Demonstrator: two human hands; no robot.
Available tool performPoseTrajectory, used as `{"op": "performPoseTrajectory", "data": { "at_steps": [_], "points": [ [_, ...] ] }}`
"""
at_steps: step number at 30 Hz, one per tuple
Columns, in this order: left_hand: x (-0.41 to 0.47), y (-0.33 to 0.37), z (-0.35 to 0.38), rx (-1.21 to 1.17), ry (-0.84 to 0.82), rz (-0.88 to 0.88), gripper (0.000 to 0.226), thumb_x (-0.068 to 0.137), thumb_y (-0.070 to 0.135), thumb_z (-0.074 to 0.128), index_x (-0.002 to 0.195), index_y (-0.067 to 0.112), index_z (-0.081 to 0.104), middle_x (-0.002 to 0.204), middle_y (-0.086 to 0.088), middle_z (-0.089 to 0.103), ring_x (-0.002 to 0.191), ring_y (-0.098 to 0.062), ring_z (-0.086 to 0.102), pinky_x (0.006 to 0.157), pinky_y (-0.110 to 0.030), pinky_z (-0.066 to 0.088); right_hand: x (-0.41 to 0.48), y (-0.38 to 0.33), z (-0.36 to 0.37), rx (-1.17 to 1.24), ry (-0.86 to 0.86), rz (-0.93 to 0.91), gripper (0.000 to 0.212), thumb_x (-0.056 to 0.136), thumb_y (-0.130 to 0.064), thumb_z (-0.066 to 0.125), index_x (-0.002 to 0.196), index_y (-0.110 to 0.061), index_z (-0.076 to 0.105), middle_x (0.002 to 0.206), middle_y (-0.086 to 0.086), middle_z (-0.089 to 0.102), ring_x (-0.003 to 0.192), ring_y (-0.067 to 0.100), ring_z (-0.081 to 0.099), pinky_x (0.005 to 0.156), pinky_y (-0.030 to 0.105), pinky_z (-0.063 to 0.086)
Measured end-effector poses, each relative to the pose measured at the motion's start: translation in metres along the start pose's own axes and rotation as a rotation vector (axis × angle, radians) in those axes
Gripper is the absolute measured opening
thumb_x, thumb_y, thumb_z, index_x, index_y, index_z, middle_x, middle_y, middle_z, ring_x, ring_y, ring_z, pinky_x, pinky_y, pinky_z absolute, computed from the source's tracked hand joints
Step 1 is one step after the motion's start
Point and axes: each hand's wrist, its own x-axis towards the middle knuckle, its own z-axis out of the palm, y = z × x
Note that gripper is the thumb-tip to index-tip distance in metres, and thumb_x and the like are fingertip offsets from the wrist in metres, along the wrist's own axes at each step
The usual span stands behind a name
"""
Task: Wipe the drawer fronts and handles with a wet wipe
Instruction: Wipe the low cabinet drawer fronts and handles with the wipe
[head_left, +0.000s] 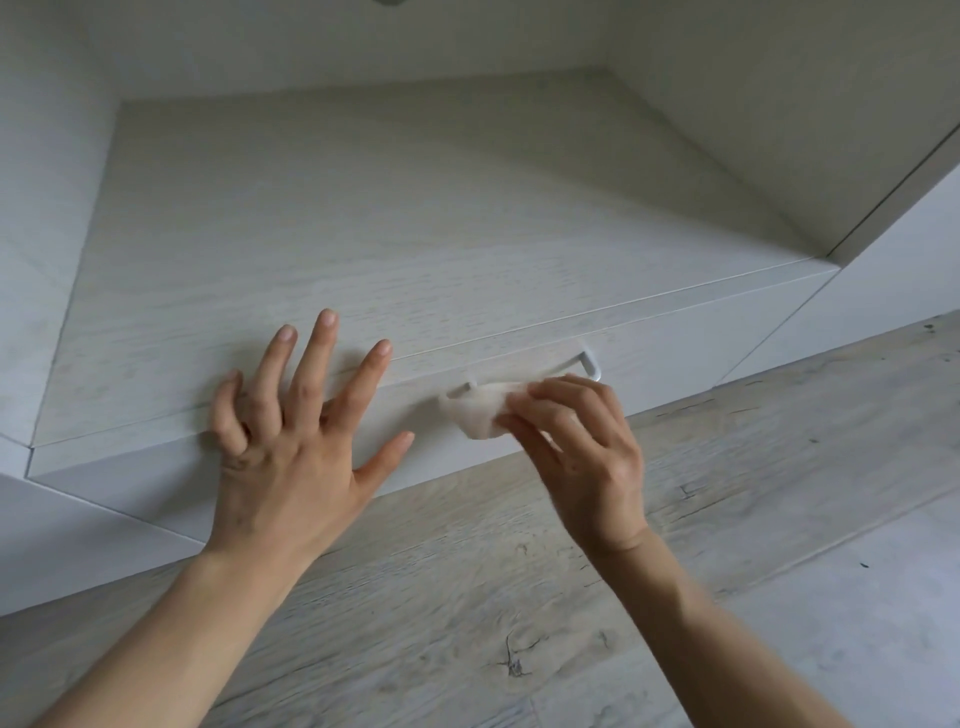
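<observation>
The wet wipe (480, 410) is a crumpled white wad, damp-looking, pinched between the curled fingers and thumb of the right hand (582, 457) and pressed over the left end of the white bar handle (530, 376) on the pale wood-grain drawer front (675, 348). Left of the handle, the left hand (291, 447) lies flat with fingers spread wide, holding nothing. No writing is readable.

White wet wipe (480, 410) bunched up, pressed over left end of the white bar handle (582, 364) on the pale woodgrain drawer front (675, 343), drawer closed.
</observation>
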Motion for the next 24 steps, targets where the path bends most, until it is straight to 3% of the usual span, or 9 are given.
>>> {"op": "performPoseTrajectory", "data": {
  "at_steps": [4, 7, 11, 18, 24],
  "points": [
    [0.001, 0.001, 0.001, 0.026, 0.032, -0.012, 0.068, 0.099, 0.064, 0.029, 0.156, 0.028, 0.023, 0.158, -0.012, 0.014, 0.141, -0.033, 0.017, 0.103, -0.056, 0.018, 0.0, -0.007, 0.005, 0.007, -0.001, -0.005, 0.01, 0.088, -0.012, 0.072, 0.089, -0.002, 0.074, 0.092, 0.009, 0.07, 0.09, 0.026, 0.063, 0.082, 0.038, 0.053],
    [-0.001, -0.001, 0.002, 0.054, 0.058, 0.016, 0.071, 0.098, 0.063, 0.035, 0.156, 0.025, 0.02, 0.156, -0.015, 0.021, 0.138, -0.035, 0.022, 0.102, -0.055, 0.019, 0.004, -0.017, 0.015, 0.026, -0.05, -0.051, 0.004, 0.084, -0.004, 0.075, 0.087, -0.004, 0.074, 0.09, 0.007, 0.069, 0.082, 0.027, 0.062, 0.074, 0.036, 0.052],
    [-0.001, -0.003, 0.003, 0.055, 0.062, 0.039, 0.073, 0.097, 0.062, 0.037, 0.157, 0.024, 0.019, 0.156, -0.016, 0.023, 0.137, -0.037, 0.025, 0.101, -0.056, 0.021, 0.005, -0.01, 0.014, 0.009, -0.051, -0.09, 0.013, 0.079, 0.004, 0.076, 0.09, -0.002, 0.073, 0.089, 0.01, 0.068, 0.078, 0.027, 0.061, 0.069, 0.038, 0.052],
    [0.0, -0.002, 0.002, 0.065, 0.075, 0.033, 0.071, 0.097, 0.062, 0.039, 0.155, 0.024, 0.025, 0.154, -0.015, 0.026, 0.139, -0.033, 0.018, 0.104, -0.053, 0.016, 0.0, 0.006, -0.004, -0.018, -0.125, -0.143, 0.017, 0.08, 0.009, 0.071, 0.096, 0.004, 0.072, 0.095, 0.013, 0.069, 0.091, 0.028, 0.06, 0.08, 0.038, 0.052],
    [0.0, -0.001, 0.005, 0.074, 0.088, 0.023, 0.072, 0.097, 0.063, 0.04, 0.155, 0.023, 0.025, 0.154, -0.015, 0.025, 0.138, -0.034, 0.02, 0.101, -0.055, 0.021, -0.001, 0.032, -0.032, -0.112, -0.04, -0.048, 0.014, 0.081, 0.005, 0.072, 0.094, 0.004, 0.073, 0.103, 0.014, 0.07, 0.1, 0.026, 0.064, 0.089, 0.033, 0.054]
  ]
}}
